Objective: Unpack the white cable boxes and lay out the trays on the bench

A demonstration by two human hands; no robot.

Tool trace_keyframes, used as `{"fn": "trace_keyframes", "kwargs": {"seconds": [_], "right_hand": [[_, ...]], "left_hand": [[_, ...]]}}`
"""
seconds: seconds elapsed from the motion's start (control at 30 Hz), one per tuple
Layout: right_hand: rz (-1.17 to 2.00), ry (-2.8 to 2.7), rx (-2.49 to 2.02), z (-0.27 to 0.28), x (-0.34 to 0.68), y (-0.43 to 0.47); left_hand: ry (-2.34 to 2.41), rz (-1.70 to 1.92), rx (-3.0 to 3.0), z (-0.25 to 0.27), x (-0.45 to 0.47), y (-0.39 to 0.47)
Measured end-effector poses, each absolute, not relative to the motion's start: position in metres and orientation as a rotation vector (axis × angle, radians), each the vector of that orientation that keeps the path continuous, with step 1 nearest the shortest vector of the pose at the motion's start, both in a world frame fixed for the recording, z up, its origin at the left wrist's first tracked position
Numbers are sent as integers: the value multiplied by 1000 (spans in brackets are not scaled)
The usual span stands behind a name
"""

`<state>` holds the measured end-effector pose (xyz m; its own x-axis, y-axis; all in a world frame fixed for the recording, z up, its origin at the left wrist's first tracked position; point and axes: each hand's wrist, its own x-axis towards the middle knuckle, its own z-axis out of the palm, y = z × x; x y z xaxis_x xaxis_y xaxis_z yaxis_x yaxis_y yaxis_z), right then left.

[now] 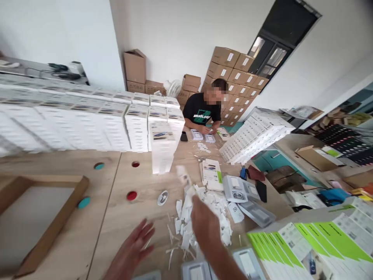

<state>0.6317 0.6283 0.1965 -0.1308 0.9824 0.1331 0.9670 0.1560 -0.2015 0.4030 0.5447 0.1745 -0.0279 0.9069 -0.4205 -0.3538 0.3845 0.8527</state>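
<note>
Leftmost on the wood-grain surface [122, 216] lies a shallow cardboard tray [65, 179], well apart from both hands. The left hand [132, 247] is spread and holds nothing, its fingers short of the loose paper strips [171, 229]; a careless sweep of it could scatter them. Beyond it a coiled cable [162, 198], as it seems, lies unsecured and could be knocked aside by either hand. Behind that, a tall stack of white boxes [161, 155] stands at the end of its row, and a wide swing of the right arm could topple it. The right hand [205, 221] is closed on the near end of a white packet [183, 175], which is above the surface near that stack and blurred; gripped at one end only, it could slip out. Beneath lies a heap of white paper slips [210, 210], where a dropped packet could be lost among similar white pieces. Farther right, clear plastic trays [258, 213] overlap untidily, so a nudge could slide them into the black phone [261, 190]
</note>
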Motion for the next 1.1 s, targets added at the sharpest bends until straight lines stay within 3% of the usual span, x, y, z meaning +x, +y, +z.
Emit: {"fn": "trace_keyframes", "kwargs": {"seconds": [0.1,0.2,0.37,0.5,0.77,0.97,1.1], "right_hand": [[338,-2414,-1475,169,580,528],[584,-2468,-1288,175,564,492],[462,-2363,-1337,232,582,526],[611,-2566,-1225,256,581,543],[627,-2675,-1199,256,579,533],[420,-2709,-1324,245,574,526],[721,-2624,-1255,244,578,522]], "left_hand": [[1039,1132,330,188,412,555],[1142,1044,387,199,396,539],[1263,641,807,220,356,496],[1244,485,947,244,352,479],[1087,586,990,266,357,466],[1175,520,1119,262,353,469],[1161,478,1125,262,352,472]]}}
